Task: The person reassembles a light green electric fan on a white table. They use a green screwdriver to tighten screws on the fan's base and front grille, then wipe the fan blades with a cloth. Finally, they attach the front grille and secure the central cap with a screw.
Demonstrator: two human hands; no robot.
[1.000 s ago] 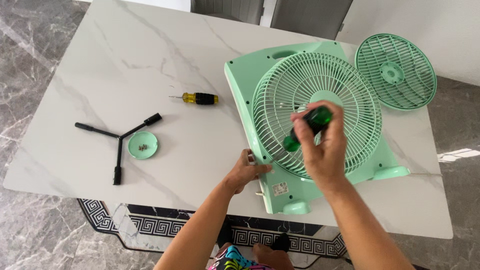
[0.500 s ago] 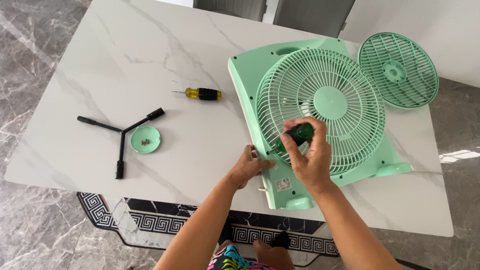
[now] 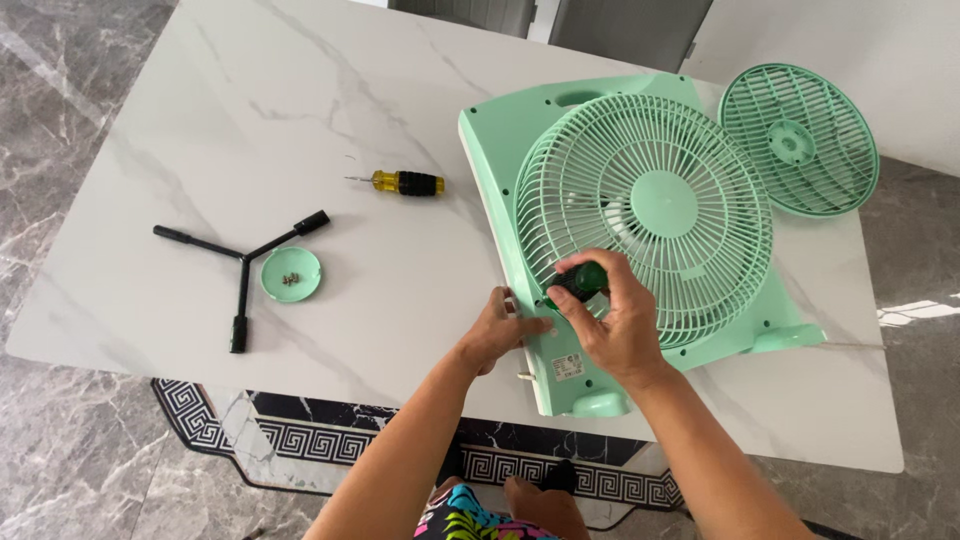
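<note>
Your right hand (image 3: 615, 325) was wrapped tight around the green screwdriver (image 3: 578, 281), with its tip down at the near left edge of the mint green fan (image 3: 520, 150). Your left hand (image 3: 497, 333) pressed on that same edge, fingers close together, holding nothing. The fan lay flat on the white marble table (image 3: 250, 120), near your side. It looked like light, hard plastic. The thin bars of its round grille (image 3: 645, 210) could bend or snap, so the thick frame was the better place to hold. The smooth table could let the fan slide. A second grille (image 3: 800, 140), a yellow screwdriver (image 3: 400, 182), a black three-arm wrench (image 3: 243, 270) and a small green dish (image 3: 290, 274) of screws lay nearby. The floor (image 3: 60, 60) was grey marble.
</note>
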